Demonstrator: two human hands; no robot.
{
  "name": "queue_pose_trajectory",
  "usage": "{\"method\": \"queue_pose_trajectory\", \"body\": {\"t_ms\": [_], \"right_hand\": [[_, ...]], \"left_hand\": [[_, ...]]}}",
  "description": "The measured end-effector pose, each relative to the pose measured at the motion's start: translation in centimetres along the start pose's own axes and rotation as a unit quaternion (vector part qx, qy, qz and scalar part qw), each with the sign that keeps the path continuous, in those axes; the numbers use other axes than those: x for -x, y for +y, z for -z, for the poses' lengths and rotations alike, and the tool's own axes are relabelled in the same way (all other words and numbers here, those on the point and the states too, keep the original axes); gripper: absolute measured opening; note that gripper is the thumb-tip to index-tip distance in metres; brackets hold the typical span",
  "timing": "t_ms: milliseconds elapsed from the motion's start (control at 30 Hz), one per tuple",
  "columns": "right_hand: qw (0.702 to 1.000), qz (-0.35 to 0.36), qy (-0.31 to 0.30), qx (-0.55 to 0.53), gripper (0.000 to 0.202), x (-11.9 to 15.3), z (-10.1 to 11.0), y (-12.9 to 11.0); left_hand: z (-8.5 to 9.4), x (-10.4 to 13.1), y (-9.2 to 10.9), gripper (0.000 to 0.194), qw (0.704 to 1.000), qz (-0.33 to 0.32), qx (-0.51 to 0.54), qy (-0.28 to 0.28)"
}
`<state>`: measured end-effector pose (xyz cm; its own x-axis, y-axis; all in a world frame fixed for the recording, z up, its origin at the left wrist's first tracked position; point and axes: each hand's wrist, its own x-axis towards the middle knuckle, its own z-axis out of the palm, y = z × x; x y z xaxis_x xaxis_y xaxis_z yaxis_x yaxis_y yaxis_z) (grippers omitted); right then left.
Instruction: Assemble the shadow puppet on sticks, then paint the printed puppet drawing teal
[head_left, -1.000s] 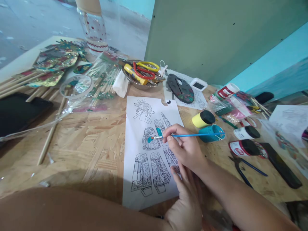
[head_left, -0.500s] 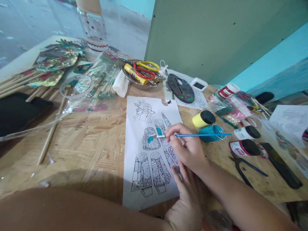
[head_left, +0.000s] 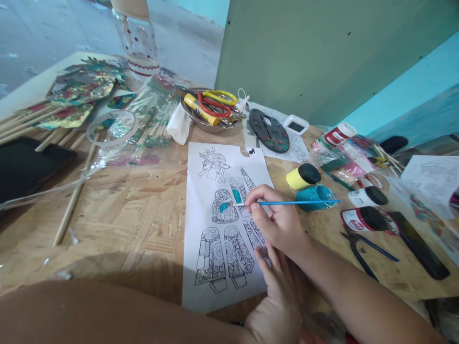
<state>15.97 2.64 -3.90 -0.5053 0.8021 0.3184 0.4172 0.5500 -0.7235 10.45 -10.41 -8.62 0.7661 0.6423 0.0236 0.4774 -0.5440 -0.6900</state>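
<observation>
My right hand pinches a blue-handled paintbrush. Its bristles touch a teal patch on one of the line drawings printed on a white sheet of paper. A second small teal patch lies on the neighbouring drawn piece. Below, my left hand rests on the sheet's right edge with its fingers stretched out, partly under the right wrist. An uncapped jar of teal paint stands just right of the brush hand, behind the brush handle.
Right of the paper are a yellow paint jar, a red-labelled jar, pliers and a dark palette. A metal bowl holds scissors and a glue stick. Wooden sticks and a clear bottle are leftward.
The brush has shifted slightly in my right hand's grip, its handle end a little further left, with the bristles still on the teal patch. My left hand has stayed in place.
</observation>
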Motion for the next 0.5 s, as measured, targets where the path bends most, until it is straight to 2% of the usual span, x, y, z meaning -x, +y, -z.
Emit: {"method": "queue_pose_trajectory", "body": {"t_ms": [500], "right_hand": [[0.999, -0.005, 0.017, -0.035, 0.012, 0.45, 0.01, 0.24]], "left_hand": [[-0.09, 0.02, 0.13, 0.059, 0.999, -0.019, -0.024, -0.011]]}}
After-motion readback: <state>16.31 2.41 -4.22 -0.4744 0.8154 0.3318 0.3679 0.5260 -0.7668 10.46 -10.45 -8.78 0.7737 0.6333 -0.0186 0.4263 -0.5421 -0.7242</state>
